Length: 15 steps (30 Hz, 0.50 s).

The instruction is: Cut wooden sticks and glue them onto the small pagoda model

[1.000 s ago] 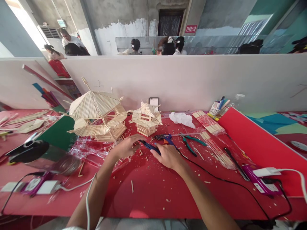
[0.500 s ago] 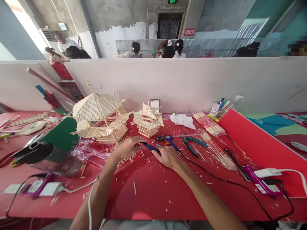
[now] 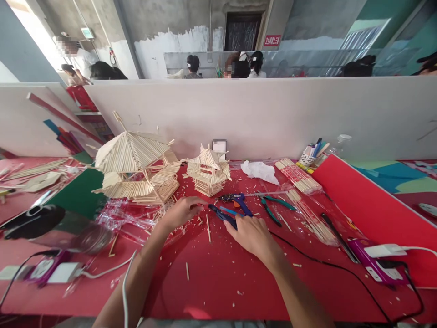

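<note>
My right hand (image 3: 251, 231) grips a pair of blue-handled pliers (image 3: 223, 217), jaws pointing left toward my other hand. Just left of the jaws is my left hand (image 3: 182, 212), its fingers drawn together; whether something small sits between the fingertips I cannot make out. A thin wooden stick (image 3: 208, 228) lies on the red tabletop between the hands. Behind them stands a small pavilion of wooden sticks (image 3: 209, 172), with a larger stick pavilion (image 3: 136, 166) to its left. A blue glue gun (image 3: 241, 203) rests just beyond the pliers.
Green-handled pliers (image 3: 271, 212) and bundles of sticks (image 3: 312, 216) lie at right, near a purple power strip (image 3: 373, 262) and a red board (image 3: 372, 214). On the left are a bottle (image 3: 78, 232) and another power strip (image 3: 48, 269). Stick scraps litter the red table (image 3: 218, 282).
The pliers and my right hand have moved right, away from my left fingers. A stick now shows on the table between the hands. The whole view has shifted slightly.
</note>
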### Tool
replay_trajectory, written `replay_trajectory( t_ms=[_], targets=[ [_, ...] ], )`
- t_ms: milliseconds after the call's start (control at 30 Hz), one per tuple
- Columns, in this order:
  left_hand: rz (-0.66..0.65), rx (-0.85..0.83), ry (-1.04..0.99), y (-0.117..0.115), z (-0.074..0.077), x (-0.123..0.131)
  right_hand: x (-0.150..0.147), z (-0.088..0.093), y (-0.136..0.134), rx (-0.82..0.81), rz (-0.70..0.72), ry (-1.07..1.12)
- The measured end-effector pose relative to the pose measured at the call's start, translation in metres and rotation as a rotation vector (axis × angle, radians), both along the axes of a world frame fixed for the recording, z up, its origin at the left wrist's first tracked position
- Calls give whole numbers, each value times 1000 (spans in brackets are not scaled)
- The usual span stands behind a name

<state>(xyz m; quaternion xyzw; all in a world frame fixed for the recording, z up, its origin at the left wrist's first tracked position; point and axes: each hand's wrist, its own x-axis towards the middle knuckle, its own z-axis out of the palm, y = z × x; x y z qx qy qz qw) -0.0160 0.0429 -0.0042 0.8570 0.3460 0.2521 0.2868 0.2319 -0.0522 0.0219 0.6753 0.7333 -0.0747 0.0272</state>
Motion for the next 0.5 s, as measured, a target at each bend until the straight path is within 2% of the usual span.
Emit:
replay_trajectory(
  t_ms=[167,333,500],
  targets=[
    [35,22,34,-1,-4,8,-13,-9,-9,9,-47,-30],
    [51,16,12,2,-16,13,-25,-17,-13,7,-78,-42],
    [148,-47,-53,6,-27,16,-29,-26,-14,-21,-117,-1]
  ],
)
